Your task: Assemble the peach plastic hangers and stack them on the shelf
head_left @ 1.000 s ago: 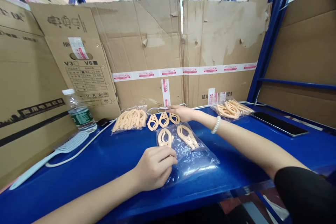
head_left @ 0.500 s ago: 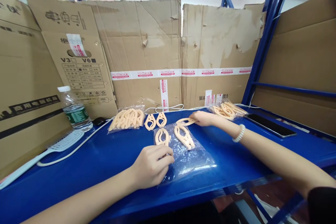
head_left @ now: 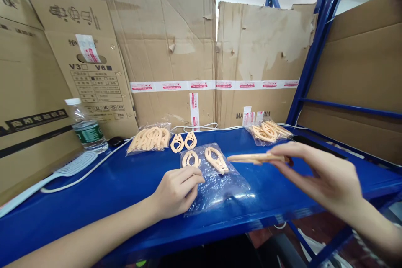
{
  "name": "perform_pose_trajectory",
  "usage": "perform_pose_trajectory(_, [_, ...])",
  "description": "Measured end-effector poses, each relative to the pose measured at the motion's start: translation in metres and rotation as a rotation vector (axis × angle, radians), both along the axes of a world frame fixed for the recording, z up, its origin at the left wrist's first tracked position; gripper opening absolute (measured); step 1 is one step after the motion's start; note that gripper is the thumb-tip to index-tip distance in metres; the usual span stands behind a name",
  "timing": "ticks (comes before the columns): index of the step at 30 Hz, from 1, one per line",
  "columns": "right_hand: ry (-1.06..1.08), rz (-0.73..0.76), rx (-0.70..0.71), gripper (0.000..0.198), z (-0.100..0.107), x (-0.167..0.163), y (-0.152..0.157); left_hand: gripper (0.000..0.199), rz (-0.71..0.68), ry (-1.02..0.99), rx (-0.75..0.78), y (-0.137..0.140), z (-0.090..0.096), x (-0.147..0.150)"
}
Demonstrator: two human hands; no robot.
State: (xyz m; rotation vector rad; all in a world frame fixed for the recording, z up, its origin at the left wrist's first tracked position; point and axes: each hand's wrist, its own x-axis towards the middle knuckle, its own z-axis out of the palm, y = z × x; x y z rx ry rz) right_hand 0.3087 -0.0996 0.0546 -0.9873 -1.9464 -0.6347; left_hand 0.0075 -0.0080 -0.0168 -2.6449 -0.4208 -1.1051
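My right hand [head_left: 323, 176] is raised over the right side of the table and pinches a beige folding hanger [head_left: 254, 158], held flat and seen edge-on. My left hand [head_left: 179, 190] rests at the left edge of a clear plastic bag [head_left: 222, 190], its fingers curled over the lower end of another folding hanger [head_left: 190, 158]; its fingertips are partly hidden. To the right of that one, a further hanger [head_left: 216, 160] lies on the upper part of the bag. Two more hangers [head_left: 177, 143] lie side by side just behind the bag.
Filled bags of hangers lie at the back left [head_left: 149, 138] and back right [head_left: 268, 131]. On the left are a water bottle [head_left: 89, 132], a pale hairbrush [head_left: 77, 164] and a white cable [head_left: 103, 174]. A dark phone [head_left: 314, 144] sits partly behind my right hand. Cardboard [head_left: 169, 58] walls the back.
My right hand has drawn back from the far side of the bag toward me and to the right, lifting the hanger with it. My left hand stays nearly in place.
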Motion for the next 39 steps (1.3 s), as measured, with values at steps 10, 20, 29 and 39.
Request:
perform_pose_trajectory(10, [-0.514,0.191,0.085,0.028,-0.046,-0.075,0.02,0.027,0.036,-0.054,-0.02,0.0,-0.001,-0.001])
perform_pose_trajectory(20, [-0.458,0.069,-0.151,0.014,-0.042,-0.071,0.053,0.026,-0.014,0.089,0.032,0.002,-0.003,-0.002])
perform_pose_trajectory(29, [-0.675,0.083,-0.332,0.043,-0.018,-0.113,0.215,0.019,-0.04,0.108,0.0,0.001,-0.001,-0.001])
perform_pose_trajectory(39, [-0.737,-0.022,-0.439,0.028,-0.028,-0.128,0.275,0.016,-0.042,0.096,0.064,-0.001,0.002,-0.001])
